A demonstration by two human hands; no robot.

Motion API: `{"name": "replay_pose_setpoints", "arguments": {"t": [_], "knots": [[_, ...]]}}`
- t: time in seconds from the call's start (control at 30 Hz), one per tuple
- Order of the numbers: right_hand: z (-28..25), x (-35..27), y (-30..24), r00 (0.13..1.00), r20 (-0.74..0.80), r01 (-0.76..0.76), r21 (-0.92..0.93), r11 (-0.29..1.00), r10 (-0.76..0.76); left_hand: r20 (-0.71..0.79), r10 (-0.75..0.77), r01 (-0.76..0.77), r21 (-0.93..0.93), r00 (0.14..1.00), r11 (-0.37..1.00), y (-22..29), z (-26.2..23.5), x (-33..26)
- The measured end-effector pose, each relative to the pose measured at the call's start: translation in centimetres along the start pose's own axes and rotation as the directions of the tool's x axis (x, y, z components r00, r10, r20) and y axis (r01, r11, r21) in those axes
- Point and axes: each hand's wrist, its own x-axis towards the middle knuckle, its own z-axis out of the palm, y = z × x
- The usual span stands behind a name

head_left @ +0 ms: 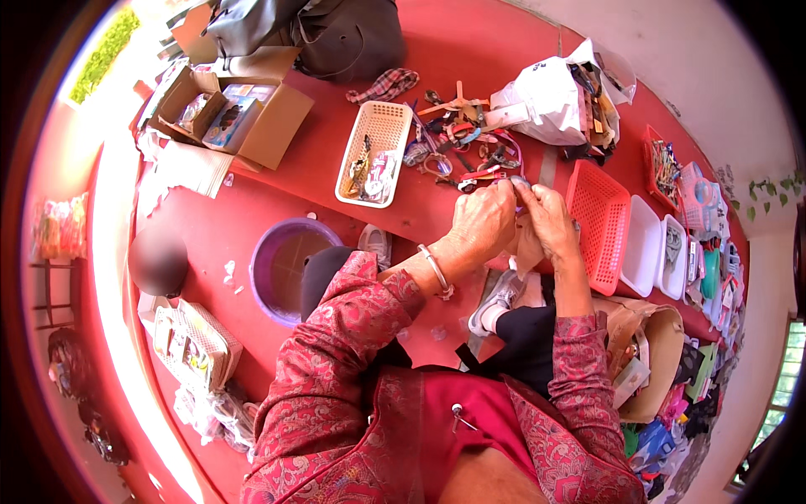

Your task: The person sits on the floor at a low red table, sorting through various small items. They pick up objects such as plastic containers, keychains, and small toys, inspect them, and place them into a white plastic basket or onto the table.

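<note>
My left hand (487, 220) and my right hand (547, 220) meet in front of me, just above the near edge of a pile of straps. Both are closed in a pinch, with fingertips close together. Between them is something small and thin that I cannot make out, mostly hidden by the fingers. The tangled pile of coloured straps (470, 139), some with buckles or what look like watch faces, lies on the red surface beyond my hands. To its left stands a cream plastic basket (382, 124) holding a few small items. A bangle (437, 269) circles my left wrist.
Right of my hands are a red basket (598, 220) and white trays (642, 244). A white plastic bag (541, 105) is behind the pile. At left stand an open cardboard box (281, 126) and a purple basin (259, 273). Near my right elbow is another carton (663, 361).
</note>
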Motion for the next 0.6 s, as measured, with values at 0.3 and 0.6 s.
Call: {"name": "replay_pose_setpoints", "arguments": {"t": [0.3,0.6], "knots": [[0.8,6.9,6.3,0.887,0.342,-0.458,0.737,0.497,0.309,-0.283,0.157,-0.107,0.184,0.946,0.977,-0.5,-3.4,0.0],[12.3,16.6,4.6,0.790,0.565,-0.570,0.535,0.624,0.238,-0.209,0.348,-0.337,0.089,0.914,0.937,-0.4,-5.4,-1.4]]}}
